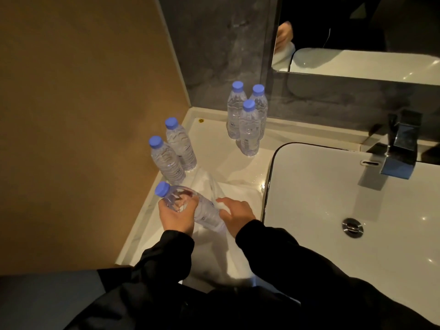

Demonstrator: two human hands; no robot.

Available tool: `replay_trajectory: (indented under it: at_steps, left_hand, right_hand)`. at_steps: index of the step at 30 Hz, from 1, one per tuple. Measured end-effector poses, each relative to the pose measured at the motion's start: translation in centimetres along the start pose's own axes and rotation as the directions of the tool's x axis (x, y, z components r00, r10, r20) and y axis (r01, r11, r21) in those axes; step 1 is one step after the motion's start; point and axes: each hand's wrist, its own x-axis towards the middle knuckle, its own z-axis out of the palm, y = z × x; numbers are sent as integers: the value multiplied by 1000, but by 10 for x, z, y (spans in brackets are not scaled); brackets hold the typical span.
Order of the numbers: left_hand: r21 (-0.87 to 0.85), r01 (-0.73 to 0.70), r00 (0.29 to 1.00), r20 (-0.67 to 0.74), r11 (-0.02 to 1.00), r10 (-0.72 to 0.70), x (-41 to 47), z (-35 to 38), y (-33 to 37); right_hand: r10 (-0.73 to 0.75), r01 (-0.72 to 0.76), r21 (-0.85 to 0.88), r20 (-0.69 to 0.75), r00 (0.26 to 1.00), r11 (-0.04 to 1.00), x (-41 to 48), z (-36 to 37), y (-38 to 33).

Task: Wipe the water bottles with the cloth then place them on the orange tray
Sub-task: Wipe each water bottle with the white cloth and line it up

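My left hand point(176, 216) grips the neck end of a clear water bottle point(207, 214) with a blue cap, tilted so the cap points up and left. My right hand point(234, 214) pinches the white cloth point(228, 253) against the bottle's lower half. The cloth spreads over the counter beneath both hands. Two upright blue-capped bottles point(166, 160) point(181, 146) stand by the left wall. Three more bottles point(234, 110) point(259, 108) point(248, 129) cluster upright at the back corner. No orange tray is visible.
A white counter point(212, 129) runs along a tan wall on the left. A white sink basin point(345, 198) with a drain fills the right side, a chrome tap point(400, 148) behind it. A mirror point(357, 32) hangs above on the dark back wall.
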Motion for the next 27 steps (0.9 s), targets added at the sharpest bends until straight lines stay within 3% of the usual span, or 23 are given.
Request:
replay_trajectory:
  at_steps: [3, 7, 10, 16, 21, 27]
  left_hand:
    - [41, -26, 1000, -1, 999, 26, 1, 2, 8]
    - [235, -132, 979, 181, 963, 90, 8, -4, 17]
    - [263, -155, 946, 317, 952, 67, 11, -8, 17]
    - [103, -60, 954, 299, 993, 27, 13, -17, 13]
    - [-60, 34, 974, 226, 998, -20, 11, -18, 14]
    - [-263, 246, 967, 134, 933, -217, 7, -23, 3]
  right_hand:
    - [-44, 45, 12, -65, 997, 999, -9, 11, -3]
    - [-109, 123, 89, -151, 982, 988, -8, 18, -18]
    - [-74, 83, 131, -74, 995, 988, 1, 12, -26]
    - [-34, 32, 59, 37, 999, 998, 12, 6, -13]
    - [63, -63, 191, 9, 998, 980, 24, 0, 10]
    - [398, -356, 539, 43, 917, 763, 29, -11, 12]
